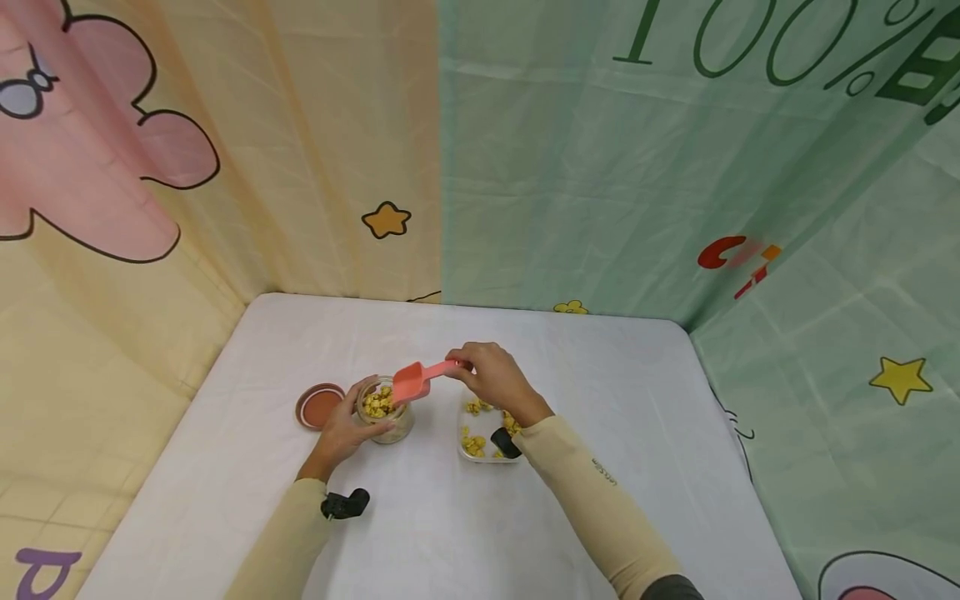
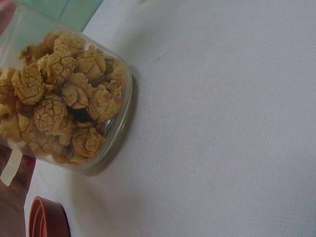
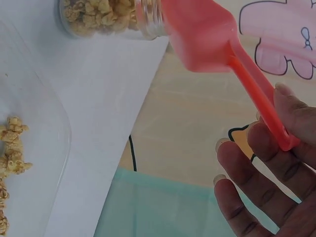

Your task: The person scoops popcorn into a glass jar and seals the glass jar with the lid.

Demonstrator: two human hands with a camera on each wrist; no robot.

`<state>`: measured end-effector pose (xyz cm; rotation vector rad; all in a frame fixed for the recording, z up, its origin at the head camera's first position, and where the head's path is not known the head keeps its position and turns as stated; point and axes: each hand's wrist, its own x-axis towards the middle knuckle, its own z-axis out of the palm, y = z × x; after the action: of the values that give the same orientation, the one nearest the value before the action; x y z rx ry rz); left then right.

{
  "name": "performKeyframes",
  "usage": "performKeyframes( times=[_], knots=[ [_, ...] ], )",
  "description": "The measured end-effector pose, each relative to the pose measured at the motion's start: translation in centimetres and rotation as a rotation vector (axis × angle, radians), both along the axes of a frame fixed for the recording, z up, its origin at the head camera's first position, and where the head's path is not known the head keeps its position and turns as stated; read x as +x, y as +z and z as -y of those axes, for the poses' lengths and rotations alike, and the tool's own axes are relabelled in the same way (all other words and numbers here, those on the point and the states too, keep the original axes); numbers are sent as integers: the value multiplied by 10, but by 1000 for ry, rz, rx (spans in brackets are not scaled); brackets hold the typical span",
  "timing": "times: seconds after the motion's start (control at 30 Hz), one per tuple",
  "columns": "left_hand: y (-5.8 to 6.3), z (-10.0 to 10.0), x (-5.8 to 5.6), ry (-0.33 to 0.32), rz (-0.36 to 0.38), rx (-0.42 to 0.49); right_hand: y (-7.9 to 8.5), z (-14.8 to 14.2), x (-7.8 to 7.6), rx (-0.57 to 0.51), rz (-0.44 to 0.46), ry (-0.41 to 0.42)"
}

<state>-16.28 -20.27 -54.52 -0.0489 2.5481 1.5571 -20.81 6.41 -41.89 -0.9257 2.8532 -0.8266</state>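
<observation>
My left hand [image 1: 343, 427] grips a clear jar [image 1: 399, 430] from its left side, thumb and fingers around it. Caramel popcorn [image 1: 377, 402] fills much of the jar, which shows close up through its wall in the left wrist view. Between thumb and forefinger, my right hand [image 1: 495, 377] pinches the handle end of a pink scoop [image 1: 411, 383]. The scoop's head tilts down at the jar's open mouth, and no popcorn shows in it. In the right wrist view the other fingers [image 3: 254, 173] are loosely bent, away from the handle.
Below my right hand stands a clear tray [image 1: 480, 460] with scattered popcorn pieces [image 1: 474, 444]. A reddish-brown round lid [image 1: 320, 407] lies left of the jar. White cloth covers the table [image 1: 420, 525]; printed curtains [image 1: 525, 192] hang behind and at the sides.
</observation>
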Motion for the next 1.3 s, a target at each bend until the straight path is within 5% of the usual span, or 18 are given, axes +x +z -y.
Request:
performKeyframes(
  times=[1.3],
  knots=[
    [0,-1,1,2,-33,-8,-67,-54,14,-460,-16,-145]
  ],
)
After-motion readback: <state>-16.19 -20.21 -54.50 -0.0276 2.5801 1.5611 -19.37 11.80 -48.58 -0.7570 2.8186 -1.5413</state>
